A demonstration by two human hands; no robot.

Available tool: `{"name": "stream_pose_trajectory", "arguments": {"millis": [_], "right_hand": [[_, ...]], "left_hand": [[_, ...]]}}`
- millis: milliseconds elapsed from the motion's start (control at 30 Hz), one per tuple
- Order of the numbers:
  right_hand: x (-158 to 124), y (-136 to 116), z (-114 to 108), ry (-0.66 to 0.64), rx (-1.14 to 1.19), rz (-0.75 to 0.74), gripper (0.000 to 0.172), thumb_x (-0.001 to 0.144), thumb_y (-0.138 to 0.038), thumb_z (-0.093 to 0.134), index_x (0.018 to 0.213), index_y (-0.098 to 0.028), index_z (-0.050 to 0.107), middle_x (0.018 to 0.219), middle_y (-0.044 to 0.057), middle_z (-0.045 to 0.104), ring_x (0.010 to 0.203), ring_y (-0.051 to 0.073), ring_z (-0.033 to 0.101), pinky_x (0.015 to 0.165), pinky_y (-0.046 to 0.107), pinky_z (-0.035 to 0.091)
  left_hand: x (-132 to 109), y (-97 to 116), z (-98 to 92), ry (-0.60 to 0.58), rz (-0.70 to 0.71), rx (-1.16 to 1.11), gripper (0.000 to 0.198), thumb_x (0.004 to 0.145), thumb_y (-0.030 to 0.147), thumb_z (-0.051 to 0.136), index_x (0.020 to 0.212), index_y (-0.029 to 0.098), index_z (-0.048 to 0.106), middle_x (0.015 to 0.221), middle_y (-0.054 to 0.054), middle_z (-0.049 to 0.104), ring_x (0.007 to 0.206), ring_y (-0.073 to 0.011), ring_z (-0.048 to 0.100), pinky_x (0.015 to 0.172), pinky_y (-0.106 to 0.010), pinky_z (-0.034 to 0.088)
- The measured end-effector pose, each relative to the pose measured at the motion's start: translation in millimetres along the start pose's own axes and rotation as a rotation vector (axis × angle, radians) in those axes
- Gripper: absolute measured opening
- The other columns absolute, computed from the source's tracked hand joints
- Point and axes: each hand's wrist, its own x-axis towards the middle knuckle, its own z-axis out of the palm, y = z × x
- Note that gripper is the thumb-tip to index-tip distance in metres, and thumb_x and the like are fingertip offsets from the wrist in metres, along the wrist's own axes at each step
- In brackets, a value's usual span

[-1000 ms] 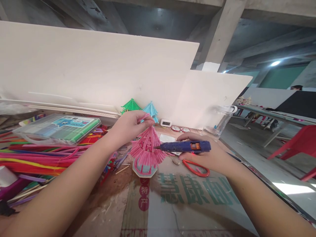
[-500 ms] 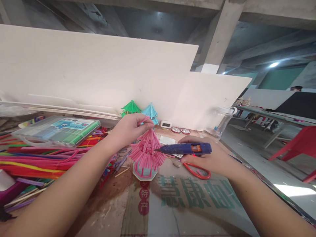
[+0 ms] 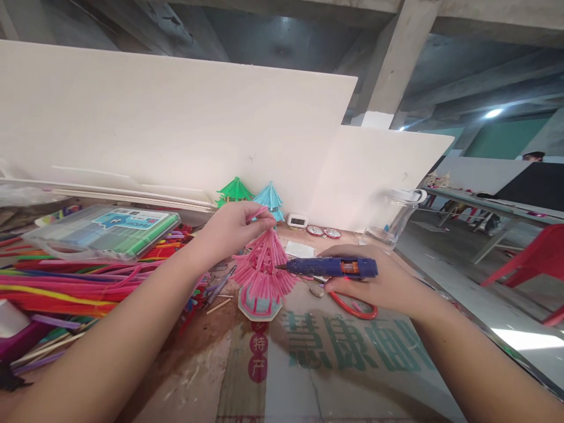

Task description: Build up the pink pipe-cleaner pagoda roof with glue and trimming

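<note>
A small pink model pavilion [image 3: 264,273] with two tiers of pipe-cleaner roof stands on a pale octagonal base [image 3: 259,314]. The fingers of my left hand [image 3: 240,232] are pinched at the peak of its roof, and a bit of pink pipe cleaner shows between them. My right hand [image 3: 374,276] is wrapped round a dark blue hot glue gun [image 3: 326,267]. The gun lies level, its nozzle pointing left at the gap between the roof tiers; whether it touches cannot be made out. Red-orange-handled scissors [image 3: 356,311] lie under my right hand.
Colourful pipe cleaners [image 3: 79,282] and a clear plastic case [image 3: 106,232] cover the left side. Behind stand a green model [image 3: 235,191], a light blue model [image 3: 269,197], a small digital clock [image 3: 297,221] and a clear jar [image 3: 394,220]. A white board [image 3: 176,123] closes off the back.
The view has shifted very slightly. Both hands, the pink pavilion and the glue gun keep nearly the same places relative to each other.
</note>
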Motion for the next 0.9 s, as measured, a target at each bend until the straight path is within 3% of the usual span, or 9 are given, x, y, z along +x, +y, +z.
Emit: {"name": "stream_pose_trajectory", "arguments": {"millis": [233,467,567,700,900], "right_hand": [[-0.5,-0.1,1.9,0.037,0.015,0.001,0.026,0.076,-0.041,0.068,0.092,-0.021,0.064,0.077,0.000,0.067,0.066,0.015,0.059,0.059,0.024,0.045],[0.0,0.6,-0.6,-0.013,-0.018,0.016,0.026,0.077,-0.045,0.066,0.072,-0.020,0.062,0.058,-0.002,0.059,0.052,0.012,0.052,0.050,0.023,0.040],[0.0,1.9,0.3,0.010,0.016,-0.012,0.026,0.077,-0.046,0.065,0.081,-0.021,0.063,0.066,-0.001,0.063,0.058,0.014,0.057,0.054,0.024,0.044],[-0.5,6.1,2.7,0.098,0.010,-0.039,0.034,0.075,-0.048,0.067,0.097,-0.023,0.062,0.093,0.005,0.069,0.080,0.020,0.064,0.065,0.028,0.049],[-1.7,8.9,2.8,0.085,-0.015,0.007,0.035,0.074,-0.048,0.068,0.099,-0.024,0.061,0.099,0.006,0.070,0.083,0.021,0.066,0.063,0.028,0.050]], "left_hand": [[-1.3,2.1,-0.9,0.011,0.021,0.007,0.031,0.081,0.044,0.052,0.077,0.017,0.068,0.066,-0.001,0.063,0.060,-0.0148,0.051,0.053,-0.024,0.033],[-0.9,3.7,-1.3,0.013,0.013,0.015,0.031,0.080,0.044,0.053,0.074,0.017,0.067,0.068,-0.002,0.063,0.060,-0.0152,0.052,0.054,-0.025,0.033],[-1.0,3.1,-1.1,0.016,0.019,0.013,0.030,0.080,0.044,0.053,0.073,0.017,0.067,0.067,-0.001,0.063,0.059,-0.0150,0.052,0.053,-0.025,0.033],[-0.9,2.0,-0.5,0.023,0.025,0.010,0.030,0.080,0.044,0.053,0.072,0.018,0.066,0.067,-0.001,0.063,0.060,-0.0154,0.053,0.054,-0.024,0.034],[-0.6,0.8,-0.2,0.019,0.023,-0.007,0.030,0.079,0.044,0.053,0.075,0.018,0.068,0.065,-0.001,0.062,0.061,-0.0158,0.053,0.055,-0.025,0.035]]}}
